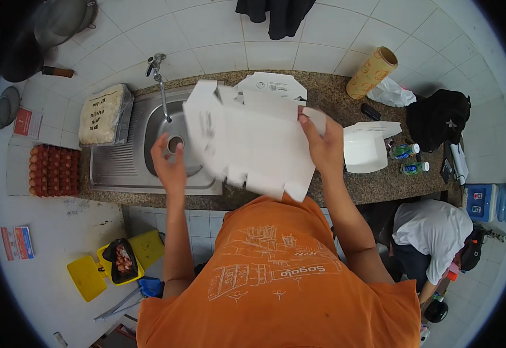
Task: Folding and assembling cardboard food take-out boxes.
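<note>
Hovering over the steel sink (116, 169), the left hand (169, 165) has a released grip; toward its two o'clock, an unfolded white carton (259, 136) hangs above the granite table (328, 95), grasped by the right hand (325, 142), an open white box (362, 152) at that hand's three o'clock.

We see eggs (54, 170) left of a metal sink (119, 168) (its tap (161, 87) overhangs the basin) and a yellowish roll (370, 74) beside a crumpled white bag (392, 94).
</note>
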`<state>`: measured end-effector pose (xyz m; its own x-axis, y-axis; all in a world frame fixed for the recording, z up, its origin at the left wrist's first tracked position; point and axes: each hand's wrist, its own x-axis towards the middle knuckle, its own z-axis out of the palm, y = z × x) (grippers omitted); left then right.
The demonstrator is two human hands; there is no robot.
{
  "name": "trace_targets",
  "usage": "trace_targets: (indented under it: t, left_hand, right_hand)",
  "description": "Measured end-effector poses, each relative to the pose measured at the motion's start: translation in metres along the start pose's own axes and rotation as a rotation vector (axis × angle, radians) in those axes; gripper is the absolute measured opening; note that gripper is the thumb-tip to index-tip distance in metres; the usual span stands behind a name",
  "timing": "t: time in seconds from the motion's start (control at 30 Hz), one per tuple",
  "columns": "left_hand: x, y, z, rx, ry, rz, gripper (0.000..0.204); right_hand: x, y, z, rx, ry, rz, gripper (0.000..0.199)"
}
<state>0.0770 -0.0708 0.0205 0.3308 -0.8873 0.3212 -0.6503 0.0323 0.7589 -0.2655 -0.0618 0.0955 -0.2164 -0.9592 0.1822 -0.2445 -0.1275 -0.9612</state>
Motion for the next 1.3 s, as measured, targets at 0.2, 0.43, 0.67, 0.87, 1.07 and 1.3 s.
trace_targets:
  t: [0.2,0.43,0.67,0.87,1.07,1.3]
  left_hand:
    - [-0.071,0.152,-0.007,-1.598,-0.686,-0.673,0.043]
    - [-0.083,0.167,0.015,-1.368,-0.568,-0.691,0.025]
    - [-0.100,0.174,0.015,-1.422,-0.436,-0.616,0.029]
    - [-0.119,0.182,0.013,-1.315,-0.398,-0.425,0.023]
    - [-0.136,0.197,0.016,-1.445,-0.335,-0.464,0.023]
    - [-0.121,0.178,0.011,-1.583,-0.469,-0.534,0.026]
  right_hand:
    - [-0.034,-0.043,-0.003,-0.406,-0.242,-0.988,0.026]
    - [-0.069,-0.026,-0.016,-0.245,-0.189,-0.841,0.023]
    - [-0.073,-0.017,-0.006,-0.106,0.025,-0.643,0.031]
    - [-0.077,-0.034,-0.012,-0.349,-0.083,-0.672,0.028]
    - [-0.067,-0.027,0.000,-0.346,0.023,-0.870,0.036]
    - [-0.068,-0.031,-0.016,-0.537,-0.446,-0.807,0.063]
